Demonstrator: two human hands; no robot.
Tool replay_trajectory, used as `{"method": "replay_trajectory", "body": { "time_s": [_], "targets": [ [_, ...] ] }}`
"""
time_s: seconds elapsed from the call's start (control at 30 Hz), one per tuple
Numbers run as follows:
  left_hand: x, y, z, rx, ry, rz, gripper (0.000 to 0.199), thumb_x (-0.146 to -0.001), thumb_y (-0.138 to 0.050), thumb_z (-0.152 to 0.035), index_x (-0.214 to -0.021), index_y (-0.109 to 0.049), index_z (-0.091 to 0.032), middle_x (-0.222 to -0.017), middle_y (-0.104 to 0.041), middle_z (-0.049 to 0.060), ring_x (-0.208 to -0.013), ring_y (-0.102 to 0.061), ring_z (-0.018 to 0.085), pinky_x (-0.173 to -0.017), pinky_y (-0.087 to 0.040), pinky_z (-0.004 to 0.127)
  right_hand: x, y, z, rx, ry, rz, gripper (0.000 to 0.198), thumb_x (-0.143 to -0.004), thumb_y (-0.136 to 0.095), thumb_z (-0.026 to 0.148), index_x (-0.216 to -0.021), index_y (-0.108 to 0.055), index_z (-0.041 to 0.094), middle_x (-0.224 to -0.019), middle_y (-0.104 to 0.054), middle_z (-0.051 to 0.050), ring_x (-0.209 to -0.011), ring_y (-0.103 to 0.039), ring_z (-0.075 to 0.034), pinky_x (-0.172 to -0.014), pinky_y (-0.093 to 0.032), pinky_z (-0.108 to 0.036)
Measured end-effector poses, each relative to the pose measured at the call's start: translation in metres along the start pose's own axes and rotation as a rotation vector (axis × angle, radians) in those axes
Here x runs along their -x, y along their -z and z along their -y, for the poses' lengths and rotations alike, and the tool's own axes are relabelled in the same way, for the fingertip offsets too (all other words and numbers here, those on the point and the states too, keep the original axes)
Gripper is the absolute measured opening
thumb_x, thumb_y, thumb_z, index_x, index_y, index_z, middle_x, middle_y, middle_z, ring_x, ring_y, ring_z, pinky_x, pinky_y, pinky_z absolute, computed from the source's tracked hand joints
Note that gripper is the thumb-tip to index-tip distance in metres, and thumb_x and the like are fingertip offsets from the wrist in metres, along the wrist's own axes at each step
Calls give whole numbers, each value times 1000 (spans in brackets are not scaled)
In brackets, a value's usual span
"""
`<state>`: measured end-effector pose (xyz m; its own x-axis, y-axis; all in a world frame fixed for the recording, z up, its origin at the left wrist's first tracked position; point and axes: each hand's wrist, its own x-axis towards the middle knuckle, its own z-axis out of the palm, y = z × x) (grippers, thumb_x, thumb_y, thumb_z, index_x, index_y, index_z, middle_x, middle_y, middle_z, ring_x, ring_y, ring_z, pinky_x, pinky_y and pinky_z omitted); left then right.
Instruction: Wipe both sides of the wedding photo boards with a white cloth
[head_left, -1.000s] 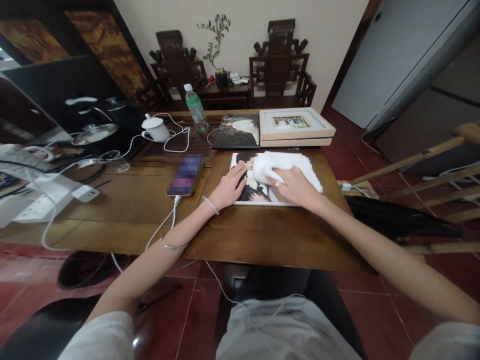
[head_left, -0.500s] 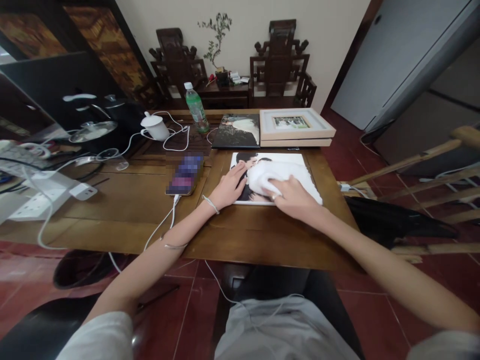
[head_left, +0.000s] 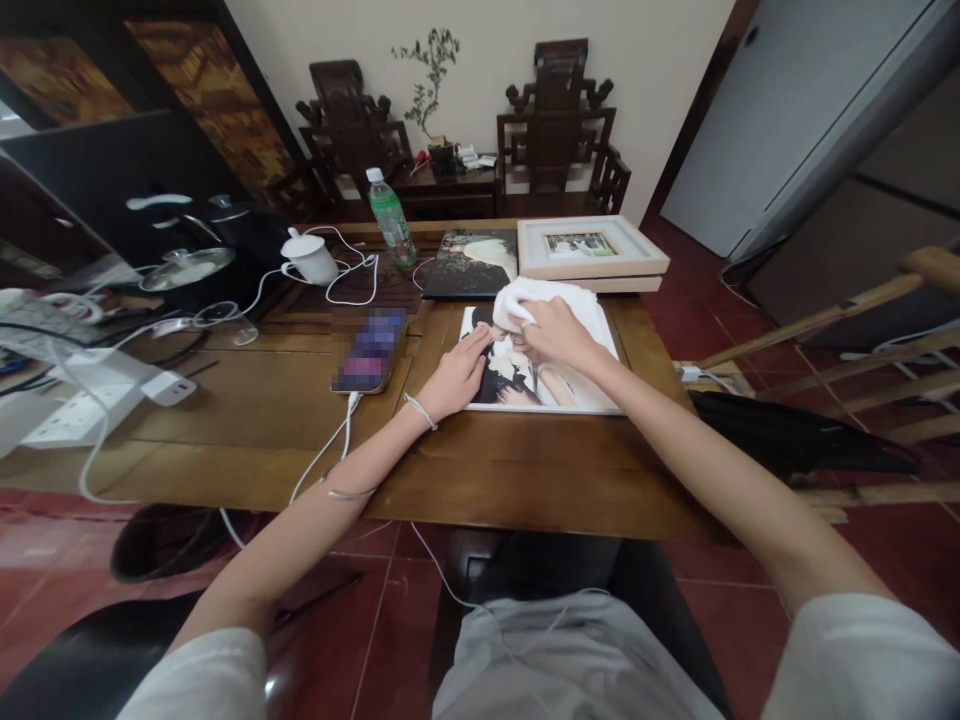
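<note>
A photo panel (head_left: pixel 525 388) with a white edge and a picture of people lies flat on the wooden table (head_left: pixel 480 470). My left hand (head_left: pixel 459 375) rests on its left side, fingers stretched out flat. In my right hand (head_left: pixel 559 335) is a bunched white cloth (head_left: pixel 577 300), which lies over the panel's far edge. The cloth and the hand cover the upper part of the picture.
Behind the panel are a dark photo board (head_left: pixel 472 262) and a framed picture (head_left: pixel 592 248) on a stack. To the left are a phone (head_left: pixel 369 350) on a charging cable, a bottle (head_left: pixel 391 220), a lidded cup (head_left: pixel 310 258) and a power strip (head_left: pixel 97 400).
My right hand has moved the cloth away from me, from the panel's middle and right to its far edge. More of the picture shows. My left hand stays in place.
</note>
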<state>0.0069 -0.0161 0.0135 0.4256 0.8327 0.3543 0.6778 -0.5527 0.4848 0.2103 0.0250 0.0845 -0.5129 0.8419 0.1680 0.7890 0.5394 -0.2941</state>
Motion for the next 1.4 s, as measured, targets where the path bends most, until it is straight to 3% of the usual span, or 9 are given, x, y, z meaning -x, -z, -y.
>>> {"method": "replay_trajectory", "body": {
  "time_s": [0.2, 0.37, 0.5, 0.67, 0.87, 1.03, 1.13, 1.27, 1.4],
  "targets": [
    [1, -2, -3, -14, 46, 17, 52, -97, -32, -20, -147, -42, -13, -158, -36, 13, -149, -31, 24, -123, -26, 49, 92, -8, 35, 24, 71, 37, 38, -84, -41, 10, -113, -66, 18, -126, -66, -15, -118, -58, -35, -104, -30, -60],
    [1, -3, -4, -18, 62, 14, 51, -96, -33, -19, -147, -41, -16, -159, -36, 11, -149, -30, 24, -122, -28, 50, 139, -7, 51, -6, 144, 59, 43, -81, -41, 8, -113, -66, 21, -122, -69, -14, -136, -44, -36, -108, -25, -65],
    [-1, -3, -5, -23, 59, 14, 52, -97, -32, -19, -147, -42, -16, -158, -37, 11, -149, -30, 24, -121, -29, 50, 123, -4, 43, -18, 145, 56, 37, -83, -40, 10, -107, -67, 20, -110, -72, -12, -119, -58, -35, -104, -31, -58],
    [-1, -3, -6, -22, 68, 15, 53, -97, -31, -19, -148, -40, -11, -157, -37, 15, -149, -31, 26, -121, -29, 50, 69, 4, 21, -9, 25, 41, 33, -87, -40, 15, -103, -68, 17, -106, -73, -11, -89, -64, -29, -91, -38, -45],
    [-3, -1, -4, 8, 24, -27, 50, -102, -28, -30, -148, -42, -14, -156, -41, 12, -147, -33, 22, -123, -26, 44, 27, 2, 17, 35, -36, -9, 34, -84, -42, 13, -104, -69, 15, -103, -72, -15, -91, -62, -29, -86, -39, -41],
    [-2, 5, -7, 91, 31, -173, 62, -104, -18, -50, -146, -44, -13, -154, -44, 12, -145, -37, 21, -123, -26, 39, 46, -13, 38, 3, 167, 44, 35, -87, -43, 14, -111, -68, 17, -121, -67, -15, -110, -58, -32, -102, -31, -56],
    [0, 7, -11, 126, 67, -220, 67, -104, -15, -54, -144, -47, -11, -152, -47, 14, -143, -41, 22, -121, -30, 40, 71, -12, 48, -77, 317, 110, 36, -83, -45, 9, -107, -69, 20, -117, -69, -10, -121, -53, -31, -107, -24, -58],
    [0, 7, -11, 76, 45, -192, 69, -103, -15, -55, -141, -50, -8, -148, -50, 16, -142, -43, 25, -121, -32, 44, 97, 5, 47, -115, 389, 190, 34, -77, -45, 2, -92, -69, 22, -96, -73, -3, -93, -61, -23, -101, -32, -46],
    [0, 5, -10, 11, -46, -71, 58, -104, -25, -48, -145, -46, -12, -153, -44, 14, -146, -37, 25, -122, -29, 45, 103, 27, 26, -75, 228, 195, 24, -87, -46, 14, -92, -68, 20, -83, -71, -5, -74, -57, -21, -78, -38, -33]
  ]
}}
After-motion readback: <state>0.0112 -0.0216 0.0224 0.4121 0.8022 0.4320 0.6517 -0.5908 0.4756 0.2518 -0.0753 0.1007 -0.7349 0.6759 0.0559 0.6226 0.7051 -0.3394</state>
